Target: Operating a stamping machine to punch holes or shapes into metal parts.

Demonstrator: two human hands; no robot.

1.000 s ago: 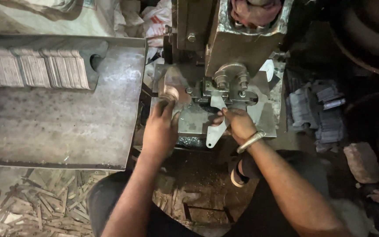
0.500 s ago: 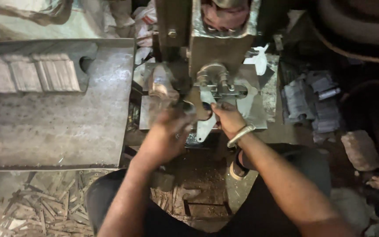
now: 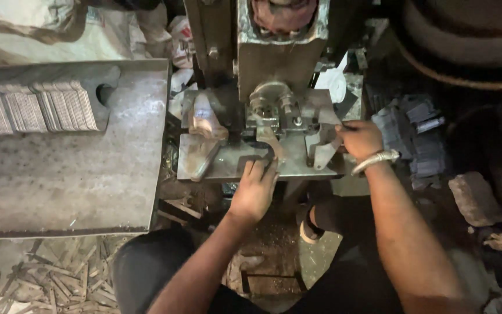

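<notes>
I sit at a metal press (image 3: 280,64). My left hand (image 3: 255,189) rests on the press bed (image 3: 216,166), fingers touching a small dark curved metal piece (image 3: 265,152) under the die (image 3: 271,107). My right hand (image 3: 360,139), a metal bangle on its wrist, grips a pale flat metal piece (image 3: 323,148) at the bed's right edge. A worn wooden-looking block (image 3: 204,125) lies on the bed's left side.
A large steel plate (image 3: 76,168) lies to the left with rows of stacked thin metal blanks (image 3: 36,107). Metal scraps (image 3: 47,282) litter the floor below it. A dark pile of stamped parts (image 3: 416,136) sits at right, stones (image 3: 474,197) nearby.
My left hand has moved right, off the block, to the curved piece under the die. My right hand has moved right and taken the pale piece at the bed's edge.
</notes>
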